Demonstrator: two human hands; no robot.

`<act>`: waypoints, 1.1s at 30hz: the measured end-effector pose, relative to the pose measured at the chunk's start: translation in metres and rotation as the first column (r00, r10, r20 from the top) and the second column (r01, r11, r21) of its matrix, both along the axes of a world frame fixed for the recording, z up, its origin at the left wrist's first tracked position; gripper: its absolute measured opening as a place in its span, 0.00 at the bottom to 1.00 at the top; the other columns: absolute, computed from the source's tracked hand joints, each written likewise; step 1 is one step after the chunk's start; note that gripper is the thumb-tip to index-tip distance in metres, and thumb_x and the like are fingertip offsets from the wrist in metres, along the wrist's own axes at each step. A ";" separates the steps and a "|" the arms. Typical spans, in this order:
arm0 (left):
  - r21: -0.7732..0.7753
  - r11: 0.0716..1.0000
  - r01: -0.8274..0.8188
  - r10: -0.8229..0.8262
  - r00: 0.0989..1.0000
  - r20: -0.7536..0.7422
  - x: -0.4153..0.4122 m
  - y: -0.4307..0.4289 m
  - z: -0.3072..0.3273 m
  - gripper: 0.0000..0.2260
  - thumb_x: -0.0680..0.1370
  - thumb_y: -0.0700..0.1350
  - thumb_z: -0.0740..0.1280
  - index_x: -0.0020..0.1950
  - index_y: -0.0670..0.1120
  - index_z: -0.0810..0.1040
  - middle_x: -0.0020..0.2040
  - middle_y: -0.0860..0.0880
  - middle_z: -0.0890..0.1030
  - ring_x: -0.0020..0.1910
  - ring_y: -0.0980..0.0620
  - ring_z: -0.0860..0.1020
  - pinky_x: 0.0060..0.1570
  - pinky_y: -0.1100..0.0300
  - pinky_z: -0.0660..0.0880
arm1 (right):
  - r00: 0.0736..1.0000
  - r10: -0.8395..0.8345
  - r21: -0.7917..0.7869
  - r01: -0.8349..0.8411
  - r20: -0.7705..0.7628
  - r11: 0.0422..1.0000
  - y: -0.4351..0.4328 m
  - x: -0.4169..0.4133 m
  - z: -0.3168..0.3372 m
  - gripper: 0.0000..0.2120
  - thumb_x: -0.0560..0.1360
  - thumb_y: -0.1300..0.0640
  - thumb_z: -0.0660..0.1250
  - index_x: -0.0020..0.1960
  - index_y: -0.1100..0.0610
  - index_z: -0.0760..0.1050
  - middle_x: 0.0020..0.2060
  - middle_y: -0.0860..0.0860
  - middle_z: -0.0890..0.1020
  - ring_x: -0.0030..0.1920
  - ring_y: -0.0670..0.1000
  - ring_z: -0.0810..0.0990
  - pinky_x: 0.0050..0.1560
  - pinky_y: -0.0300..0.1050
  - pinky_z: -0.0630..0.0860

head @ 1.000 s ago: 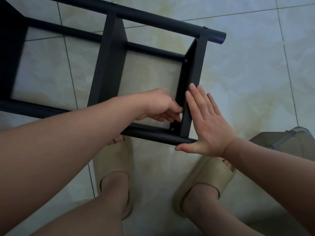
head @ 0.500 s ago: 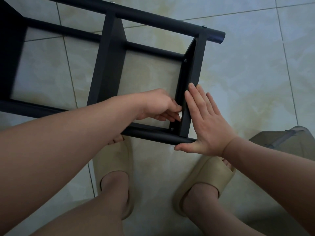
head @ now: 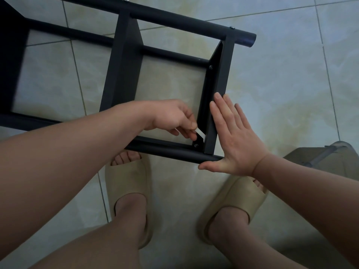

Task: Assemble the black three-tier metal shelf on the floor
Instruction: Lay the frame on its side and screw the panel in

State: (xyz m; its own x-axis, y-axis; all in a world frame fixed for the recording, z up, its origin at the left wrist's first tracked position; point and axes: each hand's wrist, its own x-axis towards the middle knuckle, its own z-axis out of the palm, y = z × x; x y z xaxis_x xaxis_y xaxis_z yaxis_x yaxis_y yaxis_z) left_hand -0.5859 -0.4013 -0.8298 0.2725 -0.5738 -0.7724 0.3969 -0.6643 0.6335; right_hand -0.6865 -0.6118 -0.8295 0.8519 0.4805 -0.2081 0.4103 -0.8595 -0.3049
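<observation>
The black metal shelf lies on its side on a floor of large glossy pale tiles, marbled in cream and grey-green, with thin dark grout lines running between them. Its round tube legs run across the view, and the flat tiers stand on edge between them.

The left hand reaches inside the frame at the near corner of the end tier; its grip is pinched together on a small silvery tool, likely a hex key, whose tip points at a screw in the corner by the near tube. The right hand is flat and open, fingers spread against the outer face of the end tier, thumb lying along the underside of the near tube's end; its grip closes on nothing.

Two feet in beige slide sandals stand on the tiles just below the shelf, the left sandal partly under the near tube, the right sandal angled outward. At the right edge sits an olive-brown object with a grey bar on it; what it is cannot be told.
</observation>
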 end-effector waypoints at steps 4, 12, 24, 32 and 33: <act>-0.011 0.997 0.080 -0.079 0.996 0.046 0.001 0.005 -0.001 0.07 0.82 0.42 0.65 0.47 0.48 0.80 0.44 0.52 0.87 0.47 0.59 0.83 0.50 0.59 0.74 | 1.000 0.002 0.003 -0.002 0.006 1.000 0.000 0.000 -0.001 0.61 0.69 0.19 0.54 0.82 0.65 0.45 0.82 0.60 0.46 0.82 0.61 0.43 0.79 0.65 0.49; -0.029 0.979 0.202 -0.200 0.977 0.070 -0.004 0.010 0.000 0.06 0.81 0.41 0.66 0.47 0.47 0.81 0.44 0.54 0.87 0.46 0.61 0.83 0.54 0.56 0.74 | 1.000 0.004 -0.006 -0.004 0.006 1.000 0.000 0.000 -0.002 0.61 0.69 0.18 0.53 0.82 0.65 0.45 0.82 0.60 0.45 0.82 0.60 0.43 0.79 0.66 0.49; 0.057 0.960 0.276 -0.281 0.933 0.225 -0.010 0.009 0.005 0.04 0.79 0.46 0.71 0.47 0.52 0.86 0.40 0.60 0.85 0.42 0.63 0.80 0.49 0.63 0.74 | 1.000 0.005 0.001 -0.005 0.010 1.000 -0.001 0.000 -0.003 0.61 0.69 0.18 0.52 0.82 0.65 0.45 0.82 0.60 0.45 0.82 0.60 0.42 0.80 0.65 0.49; 0.063 0.986 0.153 -0.165 0.870 0.466 -0.007 0.009 0.006 0.06 0.77 0.46 0.72 0.50 0.57 0.85 0.45 0.60 0.84 0.47 0.65 0.80 0.50 0.69 0.75 | 1.000 0.007 0.016 -0.007 0.021 1.000 -0.001 -0.001 -0.003 0.61 0.70 0.18 0.52 0.82 0.65 0.44 0.82 0.60 0.45 0.82 0.61 0.43 0.79 0.66 0.50; 0.044 0.991 0.128 -0.133 0.868 0.479 -0.006 0.008 0.007 0.06 0.77 0.46 0.72 0.49 0.57 0.85 0.45 0.60 0.84 0.47 0.65 0.80 0.49 0.70 0.76 | 1.000 0.007 0.019 -0.007 0.022 1.000 -0.001 -0.001 -0.004 0.61 0.70 0.18 0.52 0.82 0.65 0.44 0.82 0.60 0.45 0.82 0.61 0.43 0.79 0.66 0.50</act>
